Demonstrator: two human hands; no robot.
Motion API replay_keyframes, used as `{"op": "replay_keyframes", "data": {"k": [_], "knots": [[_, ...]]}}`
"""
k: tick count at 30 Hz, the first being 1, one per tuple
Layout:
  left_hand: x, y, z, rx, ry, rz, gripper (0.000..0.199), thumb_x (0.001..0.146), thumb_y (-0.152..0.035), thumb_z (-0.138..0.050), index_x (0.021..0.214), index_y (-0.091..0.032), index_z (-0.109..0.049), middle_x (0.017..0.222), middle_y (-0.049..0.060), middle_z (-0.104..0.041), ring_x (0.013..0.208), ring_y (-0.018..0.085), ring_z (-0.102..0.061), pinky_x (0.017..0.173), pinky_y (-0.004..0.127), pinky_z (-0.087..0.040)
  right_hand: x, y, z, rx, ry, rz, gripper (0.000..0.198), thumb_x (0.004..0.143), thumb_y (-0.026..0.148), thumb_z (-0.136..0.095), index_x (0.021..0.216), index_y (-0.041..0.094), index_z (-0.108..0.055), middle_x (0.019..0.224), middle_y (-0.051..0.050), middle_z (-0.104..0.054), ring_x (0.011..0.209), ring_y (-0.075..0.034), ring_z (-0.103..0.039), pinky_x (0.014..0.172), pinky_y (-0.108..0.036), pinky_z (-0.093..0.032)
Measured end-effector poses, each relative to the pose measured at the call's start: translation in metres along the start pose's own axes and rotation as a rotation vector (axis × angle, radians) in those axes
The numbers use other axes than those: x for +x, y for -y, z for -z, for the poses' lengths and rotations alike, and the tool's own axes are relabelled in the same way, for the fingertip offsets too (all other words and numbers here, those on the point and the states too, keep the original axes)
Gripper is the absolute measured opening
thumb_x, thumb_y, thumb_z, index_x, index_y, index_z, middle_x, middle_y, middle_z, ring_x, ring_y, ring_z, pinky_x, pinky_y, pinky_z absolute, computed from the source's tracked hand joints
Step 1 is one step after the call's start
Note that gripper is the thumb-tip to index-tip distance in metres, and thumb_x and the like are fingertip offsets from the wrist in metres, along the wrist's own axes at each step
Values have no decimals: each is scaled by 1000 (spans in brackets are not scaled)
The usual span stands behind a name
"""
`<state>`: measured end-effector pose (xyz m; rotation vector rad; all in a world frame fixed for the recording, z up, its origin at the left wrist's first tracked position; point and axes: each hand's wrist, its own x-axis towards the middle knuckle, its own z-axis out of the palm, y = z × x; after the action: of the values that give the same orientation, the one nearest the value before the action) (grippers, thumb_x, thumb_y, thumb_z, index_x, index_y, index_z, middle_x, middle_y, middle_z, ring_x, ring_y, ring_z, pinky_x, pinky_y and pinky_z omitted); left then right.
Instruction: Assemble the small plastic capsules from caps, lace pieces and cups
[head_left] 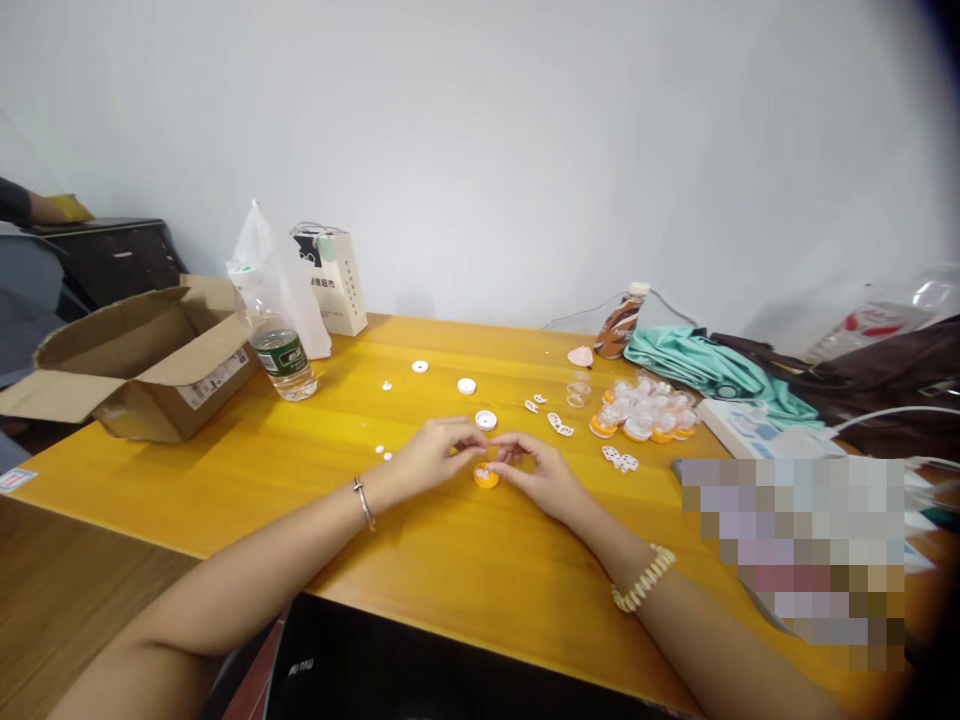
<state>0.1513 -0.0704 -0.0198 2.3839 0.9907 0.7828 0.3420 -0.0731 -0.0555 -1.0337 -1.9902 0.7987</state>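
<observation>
My left hand (442, 452) and my right hand (541, 475) meet over the table, fingertips nearly touching. The left thumb and fingers are pinched together. On the right, the fingers are bent towards the thumb, which is close to an orange round cap-like piece (486, 481) with something pale inside. Whatever the fingertips hold is too small to make out. Just beyond them lies a white round disc (486, 420). Farther off are another white disc (466, 385) and a white ring (420, 367). White perforated pieces (620, 459) lie to the right of my right hand.
Several clear-topped orange and white pieces (645, 410) cluster at right, near a brown drink bottle (621, 322) and green cloth (712, 370). A power strip (742, 430) lies beyond. At left are a cardboard box (150, 400) and water bottle (281, 355). Another person's arm (30, 207) shows far left.
</observation>
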Motion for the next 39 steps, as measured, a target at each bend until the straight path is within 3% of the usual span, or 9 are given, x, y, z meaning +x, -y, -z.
{"op": "replay_keyframes", "data": {"k": [6,10,13,16,20,28,39], "knots": [[-2,-2,-20,-340,-141,91,13,79,-25,-54,85,-15,-50,81,3,-60,74,11,-58,68,23,-47,-2,8,-2,81,-95,20,16,76,32,-56,83,20,-63,83,-2,-67,78,-16,-61,77,-32,-48],[-2,0,-20,-413,-128,107,15,79,-27,-53,86,-15,-47,80,3,-59,73,11,-59,67,24,-48,-1,5,1,28,-84,32,15,78,30,-55,82,19,-64,82,-2,-68,77,-16,-62,75,-29,-48],[-2,3,-15,-284,-22,82,19,76,-27,-55,92,-16,-50,88,5,-59,81,14,-57,72,26,-46,-1,1,6,-57,-55,58,13,78,28,-54,80,19,-64,80,-2,-68,74,-15,-62,73,-28,-47],[-3,7,-13,-70,55,35,30,71,-28,-61,98,-18,-54,96,5,-56,88,16,-53,79,29,-43,-2,-3,13,-122,70,96,11,78,25,-54,78,19,-63,78,-2,-67,72,-15,-61,70,-27,-47],[-3,9,-16,39,145,17,24,72,-28,-58,93,-17,-58,87,5,-55,83,16,-52,74,27,-42,-3,-4,15,-168,151,172,12,80,23,-51,80,19,-62,80,-3,-66,74,-14,-60,71,-26,-46],[-1,8,-16,40,183,-18,21,76,-28,-55,93,-16,-58,85,4,-53,78,14,-50,69,24,-41,-2,-5,12,-319,197,326,17,84,24,-46,84,20,-62,83,-6,-63,79,-16,-56,73,-29,-45],[-3,10,-19,27,209,-31,22,79,-27,-53,99,-17,-56,92,6,-52,82,15,-50,74,26,-42,-6,8,18,-395,281,303,16,81,22,-49,74,18,-63,80,-6,-58,77,-16,-52,70,-29,-43]]}}
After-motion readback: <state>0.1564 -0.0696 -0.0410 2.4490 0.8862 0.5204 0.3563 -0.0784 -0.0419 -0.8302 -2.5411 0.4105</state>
